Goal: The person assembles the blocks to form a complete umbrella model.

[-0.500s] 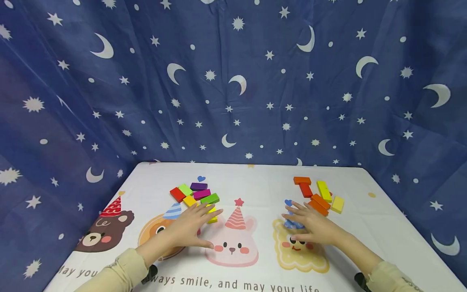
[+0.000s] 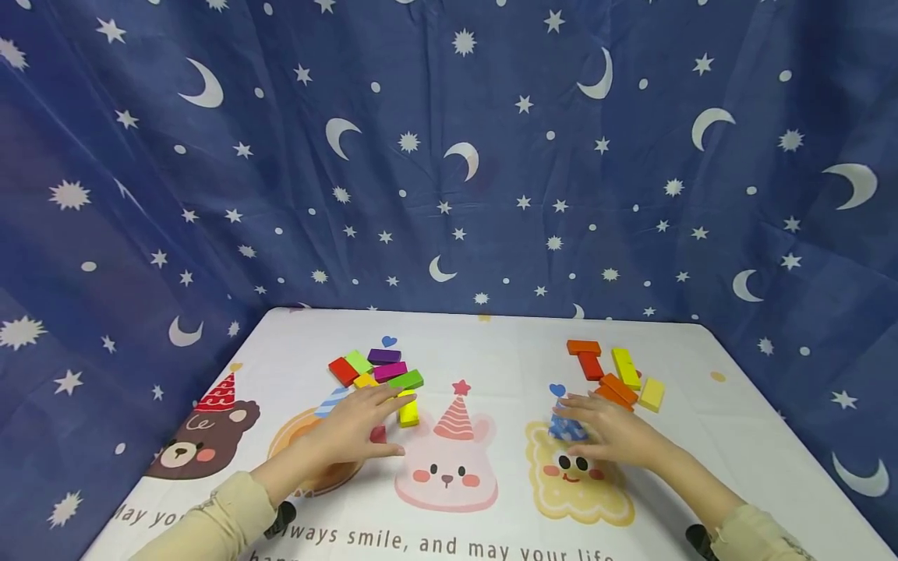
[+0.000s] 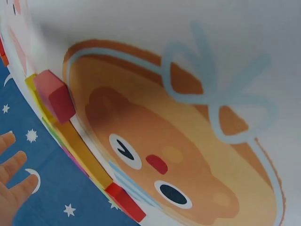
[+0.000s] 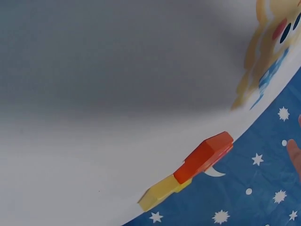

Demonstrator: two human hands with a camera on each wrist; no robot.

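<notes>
My left hand (image 2: 354, 428) hovers, fingers loosely extended, just in front of a cluster of coloured blocks. Nearest it are a yellow block (image 2: 408, 414), a green block (image 2: 407, 379) and a red block (image 2: 379, 434) partly hidden behind the hand. Its fingers (image 3: 14, 169) show at the edge of the left wrist view, apart from the red block (image 3: 55, 96). Over on the right, my right hand (image 2: 620, 432) has its fingers extended, holding nothing. Orange blocks (image 2: 617, 389) lie just beyond it; a pale yellow block (image 2: 652, 394) sits farther right.
Purple (image 2: 384, 357), magenta (image 2: 390, 372), light green (image 2: 358, 361) and red (image 2: 343, 372) blocks lie in the left cluster. The right cluster also has a long yellow block (image 2: 626, 368). A white cartoon-printed tablecloth (image 2: 491, 358) covers the table; a blue starry curtain (image 2: 449, 156) hangs behind.
My left hand has drawn back slightly leftward, uncovering more of the yellow block. The right hand has shifted a little to the right, its fingers less spread. The blocks keep their arrangement.
</notes>
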